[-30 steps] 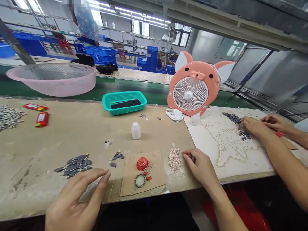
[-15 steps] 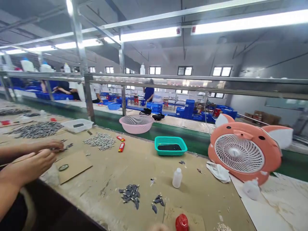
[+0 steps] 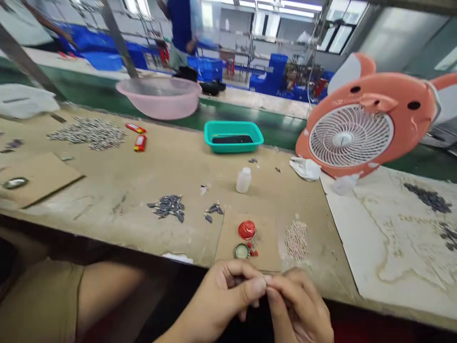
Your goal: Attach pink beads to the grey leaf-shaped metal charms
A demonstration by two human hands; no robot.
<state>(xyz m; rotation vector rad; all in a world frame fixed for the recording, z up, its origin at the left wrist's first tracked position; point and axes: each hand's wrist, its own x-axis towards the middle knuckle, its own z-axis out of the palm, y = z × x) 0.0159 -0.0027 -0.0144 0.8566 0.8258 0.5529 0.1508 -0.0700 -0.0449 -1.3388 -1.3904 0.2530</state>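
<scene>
Along the tabletop (image 3: pixel 117 186)'s near edge, I have the left hand (image 3: pixel 224 295) and right hand (image 3: pixel 300 307) pinched together on a tiny piece (image 3: pixel 266 280), mostly hidden, likely light and fiddly, best held by the fingertips, just below the cardboard square (image 3: pixel 264 243) carrying a round bezel (image 3: pixel 242 251) and red cap (image 3: pixel 246 229).

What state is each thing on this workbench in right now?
Left hand: fingertips pinched against the right hand's.
Right hand: pinching too; anything held is too small to see.
Pink pig-shaped desk fan: standing, tilted.
Teal plastic basket: holding a black item.
White plastic bottle: upright.
Red dome-shaped cap: lying on a cardboard sheet.
Dark mosaic pieces: loose in a small heap.
</scene>
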